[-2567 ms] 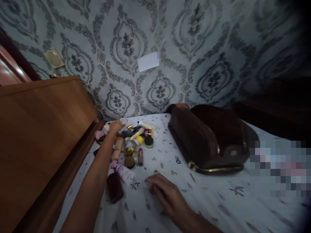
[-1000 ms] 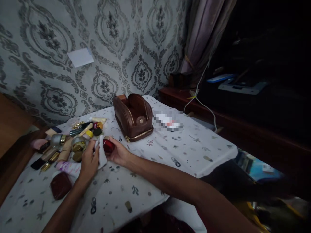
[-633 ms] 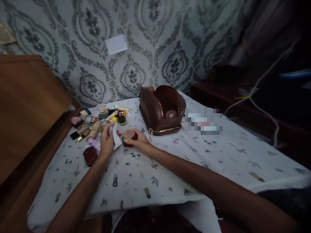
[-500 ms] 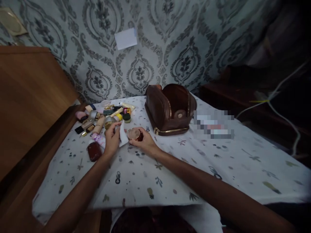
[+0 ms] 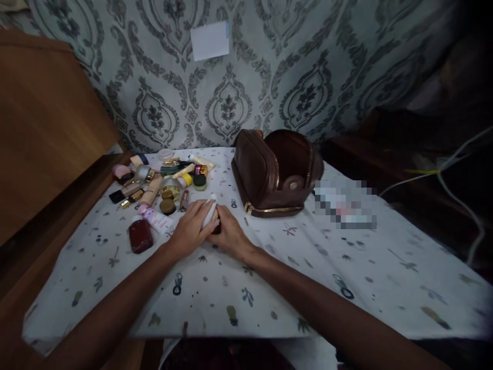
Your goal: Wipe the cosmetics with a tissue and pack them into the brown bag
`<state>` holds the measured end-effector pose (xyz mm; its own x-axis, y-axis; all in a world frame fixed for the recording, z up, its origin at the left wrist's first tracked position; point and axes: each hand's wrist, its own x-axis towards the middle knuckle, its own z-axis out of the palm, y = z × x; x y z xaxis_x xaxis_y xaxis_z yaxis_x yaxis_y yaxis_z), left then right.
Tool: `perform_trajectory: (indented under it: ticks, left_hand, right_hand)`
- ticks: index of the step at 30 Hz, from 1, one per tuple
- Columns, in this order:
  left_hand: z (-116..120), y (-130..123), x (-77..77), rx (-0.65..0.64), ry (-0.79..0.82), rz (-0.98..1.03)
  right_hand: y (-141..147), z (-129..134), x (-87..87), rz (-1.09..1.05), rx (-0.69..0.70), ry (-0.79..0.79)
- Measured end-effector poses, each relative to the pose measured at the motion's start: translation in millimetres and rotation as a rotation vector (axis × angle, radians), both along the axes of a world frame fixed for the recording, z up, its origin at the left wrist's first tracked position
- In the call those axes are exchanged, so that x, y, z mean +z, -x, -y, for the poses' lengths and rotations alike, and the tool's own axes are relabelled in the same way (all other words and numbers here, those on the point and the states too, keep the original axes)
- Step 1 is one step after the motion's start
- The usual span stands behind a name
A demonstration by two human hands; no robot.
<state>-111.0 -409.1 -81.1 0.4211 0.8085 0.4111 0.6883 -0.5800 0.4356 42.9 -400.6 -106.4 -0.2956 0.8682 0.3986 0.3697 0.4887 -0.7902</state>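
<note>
1. Dark-red jar [image 5: 217, 227], mostly hidden, between both hands near the middle of the worktop [image 5: 269, 313]; impossible to tell whether resting on it or lifted.
2. Wrapped round the jar from the right: right hand [image 5: 233, 236], fingers bent and closed on it.
3. At the jar's left: left hand [image 5: 188, 228], fingers bent, pinching a white cloth [image 5: 208, 215] against or very near the jar; some fingertips out of sight.
4. Just beyond the left hand: lipstick [image 5: 185, 200], then round gold lid [image 5: 167, 207], with a green jar [image 5: 200, 182] farther back.
5. Left of these: purple-and-white tube [image 5: 156, 220], slanted, just beside a dark-red bottle [image 5: 140, 236] lying flat.
6. Behind, crowded together: beige tube [image 5: 152, 190], cream tube [image 5: 202, 162] and other cosmetics.
7. Beyond the hands to the right: brown bag [image 5: 256, 174], upright, gaping open, gold zip along the lower front.
8. Right of the bag: pixelated item [image 5: 346, 204], unreadable; well apart, white cable [image 5: 460, 201].
9. At the back: patterned wall [image 5: 228, 110] bearing a white card [image 5: 210, 41]; far left, wooden cabinet [image 5: 46, 123].
</note>
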Motion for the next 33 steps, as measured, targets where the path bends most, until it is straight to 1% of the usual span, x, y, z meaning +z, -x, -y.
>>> perform_trajectory:
  ticks: [4, 8, 11, 15, 18, 26, 29, 33]
  left_hand:
    - [1, 2, 0.1, 0.059, -0.093, -0.17]
    - [-1, 3, -2.7, 0.127, -0.19, -0.298]
    - [-1, 3, -4.3, 0.187, -0.206, -0.359]
    - [-1, 3, -5.1, 0.239, -0.174, -0.395]
    - [-4, 6, -6.7, 0.205, -0.146, -0.375]
    - [-6, 7, -9.3, 0.119, -0.116, -0.209]
    - [-6, 5, -9.1, 0.079, -0.133, -0.169]
    - [-6, 2, -7.4, 0.034, -0.201, -0.156]
  right_hand:
    - [-3, 5, 1.8, -0.046, 0.062, 0.016]
    - [-5, 8, 4.0, -0.033, 0.049, 0.103]
    - [-6, 10, 6.2, 0.01, 0.031, 0.171]
    - [-8, 10, 8.3, 0.017, 0.031, 0.177]
    - [-9, 10, 7.9, 0.024, 0.052, 0.178]
    - [-10, 11, 8.2, 0.042, 0.055, 0.191]
    - [-9, 10, 8.0, 0.03, 0.017, 0.176]
    - [-7, 6, 4.1, 0.022, -0.016, 0.117]
